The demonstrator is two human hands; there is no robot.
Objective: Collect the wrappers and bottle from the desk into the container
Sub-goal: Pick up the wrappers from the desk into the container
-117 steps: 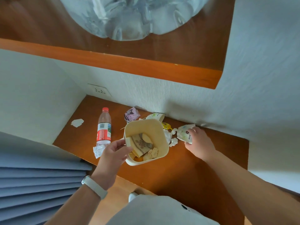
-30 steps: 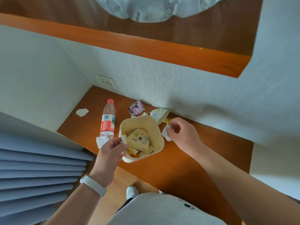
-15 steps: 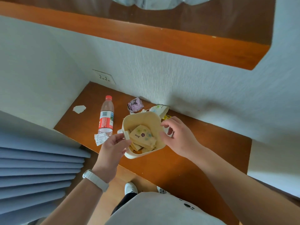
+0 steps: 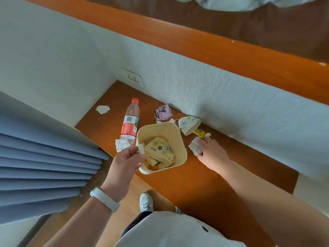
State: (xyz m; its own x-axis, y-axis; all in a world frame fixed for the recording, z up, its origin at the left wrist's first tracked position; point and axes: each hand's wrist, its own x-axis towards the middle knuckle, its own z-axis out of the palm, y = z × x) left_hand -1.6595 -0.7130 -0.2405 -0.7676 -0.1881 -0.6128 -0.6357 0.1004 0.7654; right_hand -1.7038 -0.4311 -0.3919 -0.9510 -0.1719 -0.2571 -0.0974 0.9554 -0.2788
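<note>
- The cream plastic container (image 4: 179,139), square with rounded corners, sits on the glossy orange-brown wooden desk (image 4: 213,179) near its front edge; folded beige paper wrappers printed with small flowers lie piled inside it.
- The clear plastic bottle (image 4: 129,124) with a red cap and red-and-white label lies on its side just left of the container, cap toward the wall, its crushed base beside a crinkled clear wrapper (image 4: 119,146).
- A crumpled purple-and-white wrapper (image 4: 163,112) and a white cone-shaped paper wrapper with blue print (image 4: 189,124) lie behind the container by the textured white wall; a yellow wrapper (image 4: 199,132) lies beside the cone.
- A small torn white scrap (image 4: 102,109) lies well apart in the left corner.
- The left hand (image 4: 125,162), with a white band at the wrist, pinches the container's rim tab between thumb and fingers.
- The right hand (image 4: 212,154) is curled, its fingers closed around a crumpled white wrapper (image 4: 195,146) on the desk just right of the container.
</note>
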